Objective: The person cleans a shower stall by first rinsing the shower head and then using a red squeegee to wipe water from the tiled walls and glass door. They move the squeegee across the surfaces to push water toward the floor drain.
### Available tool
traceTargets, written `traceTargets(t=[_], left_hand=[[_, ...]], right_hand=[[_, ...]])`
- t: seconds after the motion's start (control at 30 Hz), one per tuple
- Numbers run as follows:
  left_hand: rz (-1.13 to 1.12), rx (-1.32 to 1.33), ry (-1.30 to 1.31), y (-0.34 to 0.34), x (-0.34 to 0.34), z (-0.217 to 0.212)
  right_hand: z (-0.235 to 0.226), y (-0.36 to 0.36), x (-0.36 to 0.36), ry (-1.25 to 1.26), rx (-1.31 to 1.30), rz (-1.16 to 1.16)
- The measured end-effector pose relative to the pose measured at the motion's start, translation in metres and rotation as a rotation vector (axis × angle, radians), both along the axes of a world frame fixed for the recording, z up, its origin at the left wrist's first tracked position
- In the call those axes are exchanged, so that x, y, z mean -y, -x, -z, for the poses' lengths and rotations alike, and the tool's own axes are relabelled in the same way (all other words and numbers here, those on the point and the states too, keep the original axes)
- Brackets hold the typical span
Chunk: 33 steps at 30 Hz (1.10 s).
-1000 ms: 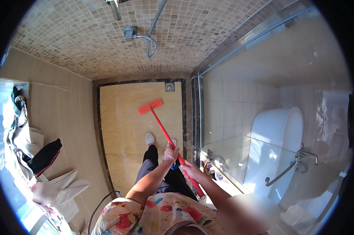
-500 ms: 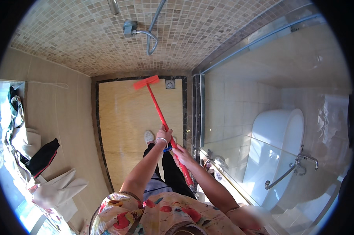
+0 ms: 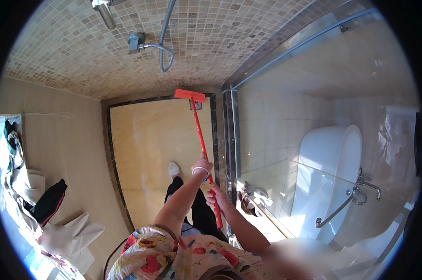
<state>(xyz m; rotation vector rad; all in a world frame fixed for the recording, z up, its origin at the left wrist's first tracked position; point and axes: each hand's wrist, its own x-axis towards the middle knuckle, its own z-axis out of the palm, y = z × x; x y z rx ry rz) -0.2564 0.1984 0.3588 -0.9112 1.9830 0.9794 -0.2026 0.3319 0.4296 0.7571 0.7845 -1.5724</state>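
I hold a long-handled red floor brush (image 3: 198, 123) in both hands. Its wide flat head (image 3: 190, 95) rests by the floor's far edge, partly over a square metal drain (image 3: 197, 106); whether bristles or a rubber blade sit underneath is too small to tell. My left hand (image 3: 202, 164), with a white bracelet at the wrist, is closed round the middle of the handle. Lower down, near the handle's end, my right hand (image 3: 218, 198) is closed round it too.
The beige floor (image 3: 145, 140) has a dark stone border. A glass partition stands on the right, with a white bathtub (image 3: 309, 149) and a tap (image 3: 368, 187) beyond. Ahead, a grey shower hose (image 3: 166, 32) hangs on the mosaic wall. Clothes (image 3: 51, 200) lie at the left window.
The brush head has moved right along the far edge and now covers part of the drain. Both hands have shifted with the handle, which stands steeper. My view has turned slightly.
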Motion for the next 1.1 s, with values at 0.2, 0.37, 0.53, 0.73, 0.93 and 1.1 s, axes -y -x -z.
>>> traceTargets(t=[0.2, 0.37, 0.53, 0.73, 0.93, 1.1], left_hand=[[0.065, 0.07, 0.028, -0.021, 0.003, -0.016], [-0.049, -0.04, 0.02, -0.001, 0.003, -0.012], [-0.007, 0.003, -0.002, 0.016, -0.001, 0.006], [0.045, 0.059, 0.016, -0.002, 0.019, -0.021], [-0.002, 0.001, 0.055, 0.031, 0.008, -0.006], [0.009, 0.027, -0.011, -0.014, 0.015, -0.019]], right_hand=[[-0.021, -0.014, -0.004, 0.204, 0.261, 0.032], [-0.024, 0.022, 0.002, 0.025, 0.086, -0.05], [0.005, 0.022, -0.01, 0.026, 0.144, -0.029], [-0.008, -0.01, 0.009, 0.29, 0.265, 0.215], [0.004, 0.034, -0.001, 0.228, 0.209, 0.17], [-0.017, -0.011, 0.009, 0.121, 0.283, 0.131]])
